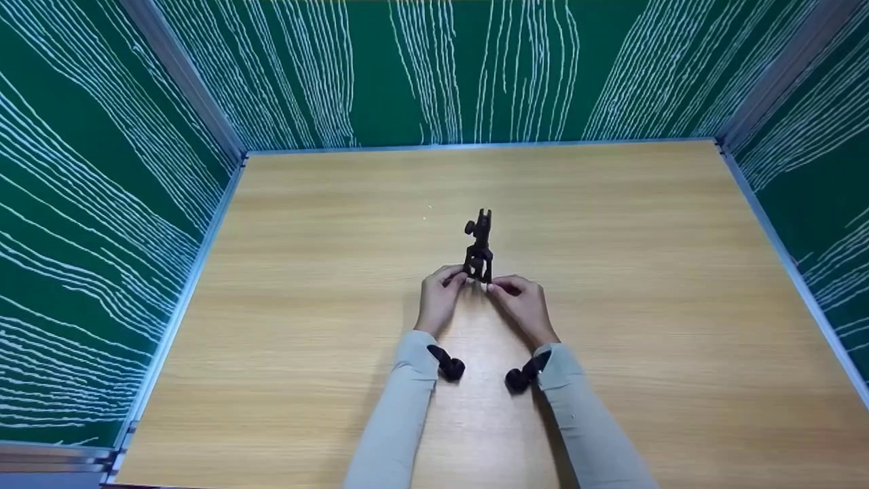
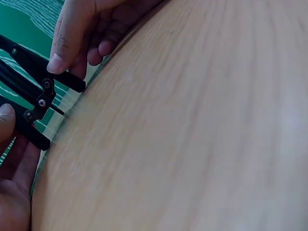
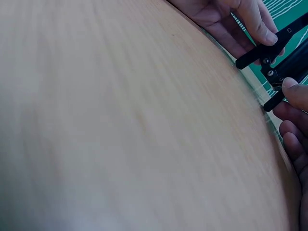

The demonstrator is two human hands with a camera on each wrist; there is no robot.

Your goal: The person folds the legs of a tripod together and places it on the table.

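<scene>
A small black tripod [image 1: 481,238] stands up between my two hands over the middle of the table, with a round knob [image 1: 470,227] on its left side. My left hand [image 1: 440,297] pinches one of its legs between thumb and fingers. On the other side my right hand [image 1: 524,305] grips another leg near the bottom. Seen from the left wrist, the legs [image 2: 70,80] spread apart from a hinged joint [image 2: 42,102] with small screws. The right wrist view shows both thumbs pressing on the black legs [image 3: 250,57], with the tripod's upper part cut off by the frame.
The wooden tabletop [image 1: 305,272] has a pale blue edge strip along the back and sides. Green panels [image 1: 373,81] with white wavy lines rise around it, joined by metal posts [image 1: 190,75]. Small black devices [image 1: 449,367] are strapped to both wrists.
</scene>
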